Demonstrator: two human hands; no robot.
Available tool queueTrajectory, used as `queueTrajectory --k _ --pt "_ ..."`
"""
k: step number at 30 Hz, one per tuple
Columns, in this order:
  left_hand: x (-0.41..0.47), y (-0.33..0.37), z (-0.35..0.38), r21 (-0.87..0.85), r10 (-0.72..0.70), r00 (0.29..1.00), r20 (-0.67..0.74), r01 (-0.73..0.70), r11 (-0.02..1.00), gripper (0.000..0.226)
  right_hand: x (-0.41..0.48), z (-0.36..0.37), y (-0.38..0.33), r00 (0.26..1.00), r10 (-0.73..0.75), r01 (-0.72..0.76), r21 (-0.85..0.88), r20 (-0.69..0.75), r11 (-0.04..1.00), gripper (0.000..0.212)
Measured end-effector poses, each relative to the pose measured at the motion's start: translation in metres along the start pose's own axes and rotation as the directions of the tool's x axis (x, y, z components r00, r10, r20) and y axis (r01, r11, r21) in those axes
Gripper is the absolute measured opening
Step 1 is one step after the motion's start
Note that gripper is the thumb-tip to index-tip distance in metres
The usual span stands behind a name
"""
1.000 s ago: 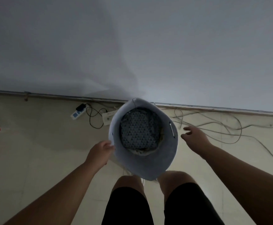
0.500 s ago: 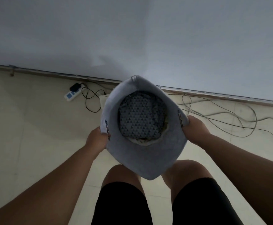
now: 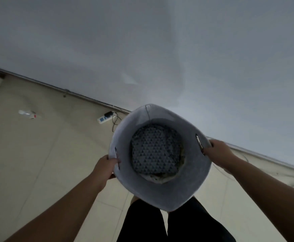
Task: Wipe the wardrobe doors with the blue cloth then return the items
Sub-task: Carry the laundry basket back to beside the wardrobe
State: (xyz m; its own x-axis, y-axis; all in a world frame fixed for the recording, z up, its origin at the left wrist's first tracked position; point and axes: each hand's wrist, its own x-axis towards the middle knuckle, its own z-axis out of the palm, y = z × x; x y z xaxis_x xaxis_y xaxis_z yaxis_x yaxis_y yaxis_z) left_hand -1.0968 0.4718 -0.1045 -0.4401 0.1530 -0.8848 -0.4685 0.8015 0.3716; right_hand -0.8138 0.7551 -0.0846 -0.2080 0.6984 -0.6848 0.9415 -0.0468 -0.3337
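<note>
While you stand over the tiled floor (image 3: 29,172), both your hands are closed on the grey felt basket (image 3: 162,194); your left hand (image 3: 104,169) grips the rim at the left slot, fingers curled over the edge, and your right hand (image 3: 218,153) clamps the rim at the right slot; the basket hangs between them above your knees, mouth facing you. Down in its bottom lies a cloth (image 3: 155,149) with a blue triangle print, folded over something pale at its lower edge that you cannot make out. Against the white wall (image 3: 160,49) sits a power strip (image 3: 105,117) with its black cord; a clear bottle (image 3: 27,114) lies well off to the left. Compared with half a second ago, your grip is the same, but the view has swung leftwards and tilted, so the wall's foot now slopes and the bottle has come into sight.
</note>
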Motion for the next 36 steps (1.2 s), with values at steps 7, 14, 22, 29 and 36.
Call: queueTrajectory --k 7,14,22,29,36 --pt "-0.087 -0.036 -0.032 -0.298 -0.011 0.999 -0.036 -0.001 0.954 0.033 -0.035 -0.043 -0.066 0.989 -0.14 0.145 -0.122 0.048 0.982 0.013" --pt "-0.146 -0.095 -0.008 -0.666 -0.168 0.962 -0.215 -0.019 0.746 0.026 -0.02 -0.037 -0.117 0.925 -0.3 0.361 -0.285 0.234 0.888 0.016" --pt "-0.242 -0.195 0.059 -0.864 -0.308 0.904 -0.295 -0.114 0.491 0.031 -0.053 0.007 -0.167 0.752 -0.475 0.635 -0.31 0.456 0.708 0.014" --pt "-0.314 -0.308 0.146 -0.961 -0.546 0.791 -0.275 -0.207 0.185 0.017 -0.142 0.094 -0.165 0.475 -0.515 0.878 -0.349 0.714 0.328 0.02" --pt "-0.383 -0.41 0.259 -0.929 -0.695 0.695 -0.185 -0.355 -0.108 0.014 -0.259 0.172 -0.102 0.326 -0.473 0.945 -0.265 0.818 0.193 0.029"
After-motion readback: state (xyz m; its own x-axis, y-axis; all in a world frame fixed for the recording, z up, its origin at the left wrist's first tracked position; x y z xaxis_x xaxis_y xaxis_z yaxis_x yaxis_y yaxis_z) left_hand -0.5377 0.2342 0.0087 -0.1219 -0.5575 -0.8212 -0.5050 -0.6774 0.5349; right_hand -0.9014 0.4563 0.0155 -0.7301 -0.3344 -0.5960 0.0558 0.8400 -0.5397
